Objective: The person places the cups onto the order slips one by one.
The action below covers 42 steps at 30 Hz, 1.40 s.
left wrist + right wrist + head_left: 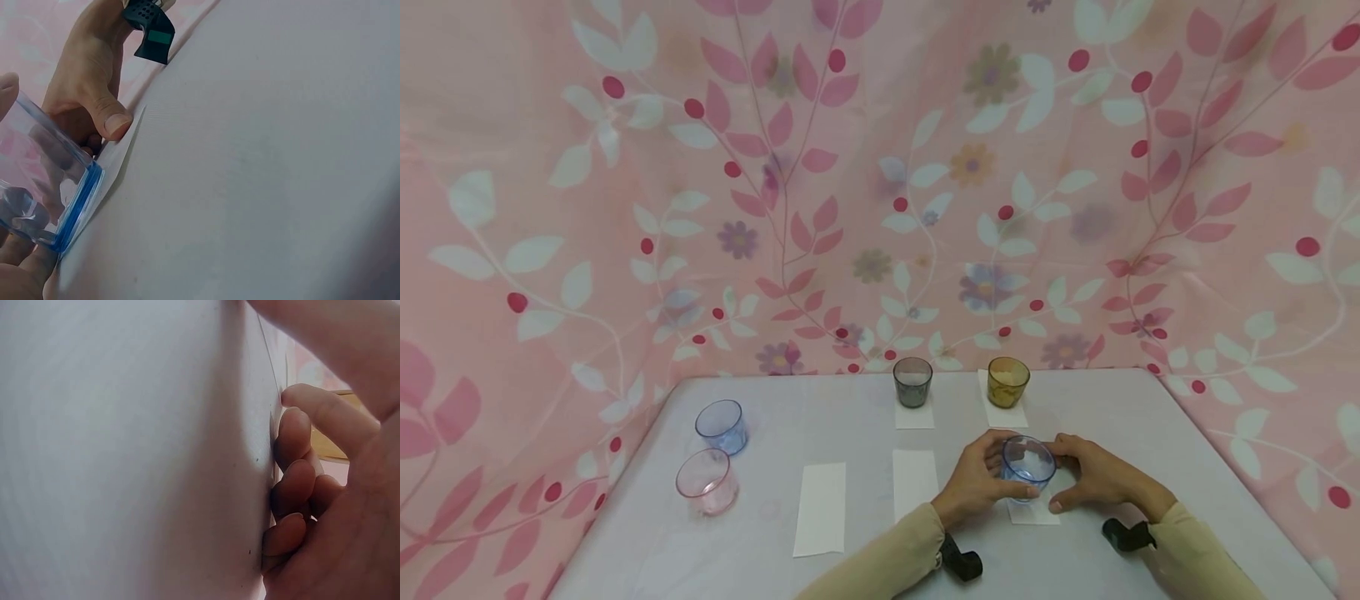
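Note:
A clear blue glass (1028,468) is between both hands over the right-hand paper strip (1037,515). My left hand (973,479) grips it from the left, thumb across the near side; in the left wrist view the blue base of the glass (47,169) is by the paper (115,159). On the other side, my right hand (1101,477) has its thumb apart from its fingers, the fingertips near the glass. The right wrist view shows this right hand (350,506) with fingers loosely bent against the white surface. Whether it touches the glass I cannot tell.
Behind stand a grey glass (913,385) and an amber glass (1007,385), each on paper. Another blue glass (722,429) and a pink glass (707,483) stand at the left. Two more paper strips (820,508) (914,479) lie mid-table. Patterned pink cloth (865,208) hangs behind.

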### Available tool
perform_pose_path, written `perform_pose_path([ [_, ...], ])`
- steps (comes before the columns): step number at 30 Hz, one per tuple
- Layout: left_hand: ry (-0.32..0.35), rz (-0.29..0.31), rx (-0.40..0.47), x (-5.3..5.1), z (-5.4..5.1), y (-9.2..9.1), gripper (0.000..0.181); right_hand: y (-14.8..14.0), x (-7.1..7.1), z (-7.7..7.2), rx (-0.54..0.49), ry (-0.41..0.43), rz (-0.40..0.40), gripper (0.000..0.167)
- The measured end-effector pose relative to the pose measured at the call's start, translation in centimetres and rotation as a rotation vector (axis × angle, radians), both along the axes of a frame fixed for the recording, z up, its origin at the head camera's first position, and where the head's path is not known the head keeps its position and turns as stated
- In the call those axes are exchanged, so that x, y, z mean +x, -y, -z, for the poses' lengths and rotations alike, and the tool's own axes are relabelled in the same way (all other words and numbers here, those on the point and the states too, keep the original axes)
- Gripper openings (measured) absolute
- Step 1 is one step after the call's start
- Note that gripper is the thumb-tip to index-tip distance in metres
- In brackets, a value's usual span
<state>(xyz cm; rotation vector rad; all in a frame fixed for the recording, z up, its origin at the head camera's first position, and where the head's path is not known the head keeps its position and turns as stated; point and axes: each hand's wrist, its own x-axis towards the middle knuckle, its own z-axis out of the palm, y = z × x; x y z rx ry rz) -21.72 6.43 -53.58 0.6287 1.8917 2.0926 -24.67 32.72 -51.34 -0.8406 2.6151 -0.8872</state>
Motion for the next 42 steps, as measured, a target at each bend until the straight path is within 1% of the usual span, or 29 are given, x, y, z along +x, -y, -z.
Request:
perform_pose_path([
  [3, 0.0, 0.006, -0.009, -0.08, 0.04, -0.11, 0.07, 0.02, 0.0, 0.05, 0.002, -0.005, -0.007, 0.079],
  [10, 0.001, 0.011, -0.009, -0.15, -0.05, -0.37, 0.072, 0.05, 0.03, -0.03, 0.023, -0.029, -0.006, 0.08],
  [14, -0.003, 0.003, -0.023, -0.32, 0.02, -0.59, 0.072, 0.03, -0.01, -0.21, 0.029, -0.022, 0.003, 0.073],
  [17, -0.008, -0.004, -0.047, -0.47, 0.09, -0.74, 0.072, 0.0, -0.05, -0.13, 0.02, -0.02, 0.007, 0.063],
  [20, -0.013, -0.011, -0.063, -0.53, 0.1, -0.86, 0.073, 0.03, -0.1, 0.0, 0.026, -0.023, 0.014, 0.059],
  [26, -0.023, -0.012, -0.079, -0.44, 0.09, -0.86, 0.073, 0.08, -0.07, 0.1, 0.046, -0.036, 0.027, 0.062],
  [33, -0.031, -0.011, -0.091, -0.59, 0.12, -0.61, 0.073, 0.22, -0.19, 0.07, 0.028, -0.009, 0.024, 0.062],
  [36, -0.028, -0.009, -0.091, -0.62, 0.09, -0.6, 0.073, 0.22, -0.13, 0.01, 0.031, -0.013, 0.026, 0.061],
  [39, -0.024, 0.001, -0.084, -0.58, 0.03, -0.6, 0.072, 0.15, 0.01, -0.05, 0.045, -0.012, 0.036, 0.062],
  [42, -0.025, 0.009, -0.082, -0.57, -0.04, -0.58, 0.072, 0.1, 0.1, -0.12, 0.066, -0.017, 0.051, 0.066],
])
